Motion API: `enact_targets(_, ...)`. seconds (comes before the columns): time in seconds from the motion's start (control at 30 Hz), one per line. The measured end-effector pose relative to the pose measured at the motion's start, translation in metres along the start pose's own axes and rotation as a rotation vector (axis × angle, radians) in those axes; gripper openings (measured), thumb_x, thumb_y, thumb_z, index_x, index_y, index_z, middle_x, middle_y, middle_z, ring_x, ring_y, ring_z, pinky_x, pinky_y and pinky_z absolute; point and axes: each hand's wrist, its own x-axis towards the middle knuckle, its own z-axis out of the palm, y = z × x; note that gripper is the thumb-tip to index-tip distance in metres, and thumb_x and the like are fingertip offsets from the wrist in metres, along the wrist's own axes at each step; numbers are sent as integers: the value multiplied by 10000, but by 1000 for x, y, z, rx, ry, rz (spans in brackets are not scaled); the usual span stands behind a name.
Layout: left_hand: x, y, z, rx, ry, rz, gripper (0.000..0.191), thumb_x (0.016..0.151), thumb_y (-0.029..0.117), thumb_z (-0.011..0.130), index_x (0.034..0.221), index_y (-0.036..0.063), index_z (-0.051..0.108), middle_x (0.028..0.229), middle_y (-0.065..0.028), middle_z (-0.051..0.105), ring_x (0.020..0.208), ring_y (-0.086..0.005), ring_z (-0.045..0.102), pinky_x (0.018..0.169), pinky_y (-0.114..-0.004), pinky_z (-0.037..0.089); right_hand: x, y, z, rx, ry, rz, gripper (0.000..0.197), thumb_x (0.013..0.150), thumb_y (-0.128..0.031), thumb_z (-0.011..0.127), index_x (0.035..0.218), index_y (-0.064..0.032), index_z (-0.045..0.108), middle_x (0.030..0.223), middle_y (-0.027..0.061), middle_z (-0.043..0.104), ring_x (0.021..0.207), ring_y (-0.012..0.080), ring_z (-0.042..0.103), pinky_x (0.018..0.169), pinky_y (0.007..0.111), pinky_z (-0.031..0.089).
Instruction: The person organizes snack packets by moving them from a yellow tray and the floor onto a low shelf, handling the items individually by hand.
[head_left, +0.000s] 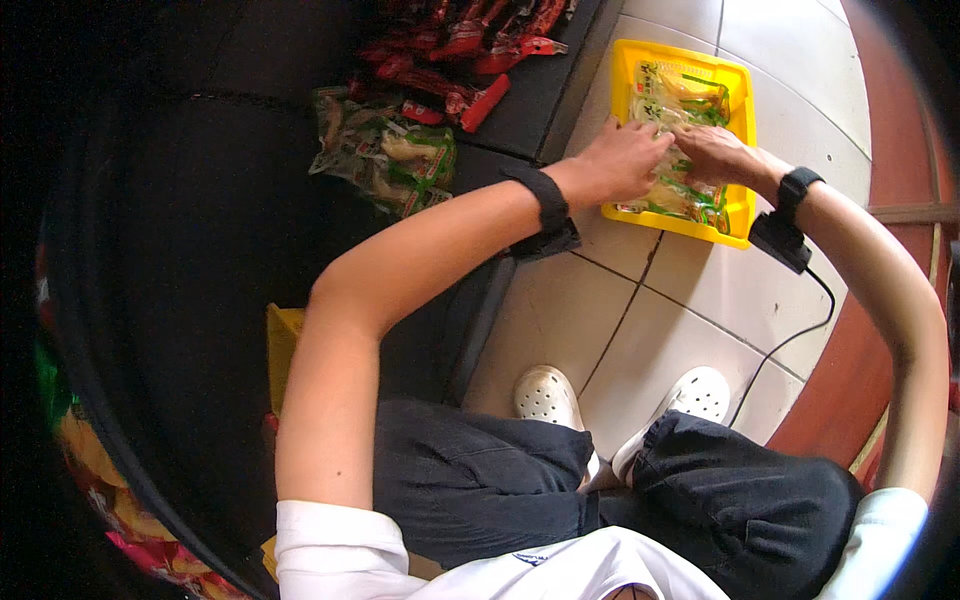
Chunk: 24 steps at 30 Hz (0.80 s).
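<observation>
A yellow plastic basket (739, 238) sits on the tiled floor, with several clear-and-green sealed food packets (694, 97) lying in it. Over the middle of the basket, my left hand (628, 159) comes in from the left with its fingers bent down on the packets. My right hand (712, 152) meets it from the right, fingertips close to the left ones. Both hands touch the packets, but the fingers hide whether either one grips a packet. Each wrist wears a black strap with a small device.
On the black shelf (187, 187) to my left lie a clear-and-green packet pile (405, 154) and several red packets (465, 60). A yellow container (283, 352) shows behind my left arm. A black cable (795, 330) hangs from the right wrist device. Reddish-brown boards (904, 150) border the tiles.
</observation>
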Motion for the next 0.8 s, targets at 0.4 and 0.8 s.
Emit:
enact_targets(0.4,9,-20,17,-258,28,-34,179,778,127,602,930,33,605,930,-181,641,954,-349,610,872,-500,341,-17,-4,-11,188,-45,55,386,724,-136,704,1081,-56,582,1007,195,624,1009,376,577,865,438,470)
enact_targets(0.8,5,-30,4,-825,303,-193,113,908,76,590,983,-6,610,923,-102,667,841,-135,624,697,-297,521,-2,-10,-44,454,-117,95,547,742,-178,762,1212,2,548,1126,201,614,1039,284,584,898,354,463)
